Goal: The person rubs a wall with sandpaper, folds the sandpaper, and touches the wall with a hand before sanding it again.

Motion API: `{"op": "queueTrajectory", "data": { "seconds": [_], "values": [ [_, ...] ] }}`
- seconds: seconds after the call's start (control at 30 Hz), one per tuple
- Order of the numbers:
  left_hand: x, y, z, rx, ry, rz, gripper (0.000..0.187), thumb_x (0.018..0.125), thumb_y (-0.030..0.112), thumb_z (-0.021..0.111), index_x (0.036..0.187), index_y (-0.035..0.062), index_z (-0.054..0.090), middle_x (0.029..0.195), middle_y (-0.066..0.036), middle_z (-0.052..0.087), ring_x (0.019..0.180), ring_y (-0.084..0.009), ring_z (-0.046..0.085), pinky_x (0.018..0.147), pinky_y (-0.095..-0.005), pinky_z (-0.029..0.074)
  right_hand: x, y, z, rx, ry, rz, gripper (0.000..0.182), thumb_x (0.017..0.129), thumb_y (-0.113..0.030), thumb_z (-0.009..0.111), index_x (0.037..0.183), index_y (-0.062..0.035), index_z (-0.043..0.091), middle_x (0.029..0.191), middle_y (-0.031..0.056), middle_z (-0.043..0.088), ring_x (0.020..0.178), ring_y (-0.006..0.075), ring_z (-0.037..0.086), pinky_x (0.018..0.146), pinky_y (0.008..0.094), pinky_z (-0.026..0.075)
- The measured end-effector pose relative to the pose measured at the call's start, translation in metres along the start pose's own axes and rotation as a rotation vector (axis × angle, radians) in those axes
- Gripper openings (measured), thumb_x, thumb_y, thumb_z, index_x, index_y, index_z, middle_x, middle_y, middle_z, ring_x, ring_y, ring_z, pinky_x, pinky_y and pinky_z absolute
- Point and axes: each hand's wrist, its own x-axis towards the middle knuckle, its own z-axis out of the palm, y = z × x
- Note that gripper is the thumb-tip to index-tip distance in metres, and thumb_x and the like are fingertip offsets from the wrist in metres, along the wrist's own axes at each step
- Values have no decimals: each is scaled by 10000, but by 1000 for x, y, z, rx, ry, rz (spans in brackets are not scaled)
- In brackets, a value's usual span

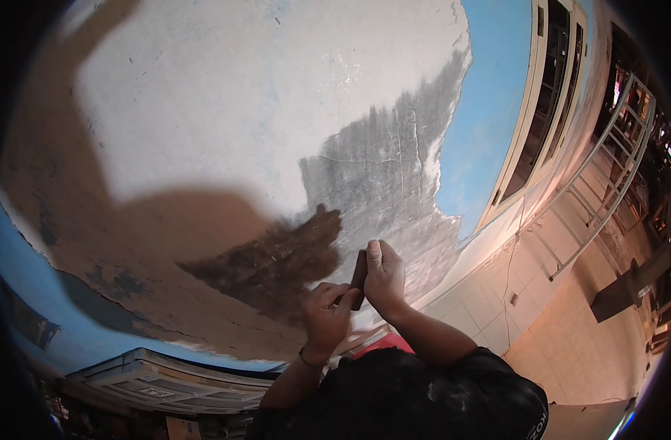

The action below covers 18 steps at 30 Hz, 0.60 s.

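A dark brown, thin rectangular sanding block (360,275) is held between my two hands, in front of the wall. My right hand (387,280) closes on its upper right side, thumb up along the edge. Fingers of my left hand (327,317) pinch its lower left corner. Pale dust whitens the right fingertips. Behind the hands the wall carries a large white coat (196,103) with a rough grey patch (379,161). A dark shadow falls across the lower left of this surface. Which face of the block is worn cannot be seen.
Blue paint (489,81) borders the white area, beside a cream window frame (522,139). At the right a metal ladder-like frame (607,169) leans over the tiled floor (489,308). A thin cable (508,293) hangs there. Wooden panelled furniture (159,385) stands lower left.
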Motion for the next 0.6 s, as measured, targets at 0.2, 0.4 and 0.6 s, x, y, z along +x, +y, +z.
{"op": "queueTrajectory", "data": {
  "seconds": [0.2,0.4,0.6],
  "values": [
    [-3,5,4,-260,-138,-177,133,749,17,661,876,-20,651,758,-104,621,650,-163,632,586,-255,488,6,-1,2,-10,144,-73,384,950,-262,382,689,7,468,549,157,458,491,229,423,486,375,346],
    [3,-2,7,-186,-59,-150,100,765,-17,617,861,-20,643,750,-117,615,669,-169,641,580,-256,482,9,4,11,136,129,-69,391,955,-290,365,726,1,490,582,186,513,541,344,537,501,401,402],
    [7,-17,7,-334,-36,-206,122,819,-15,579,933,-51,604,767,-58,608,672,-103,591,611,-224,467,-2,-10,15,100,56,-103,381,953,-295,370,745,1,491,608,198,523,564,367,543,515,414,403]
  ]
}}
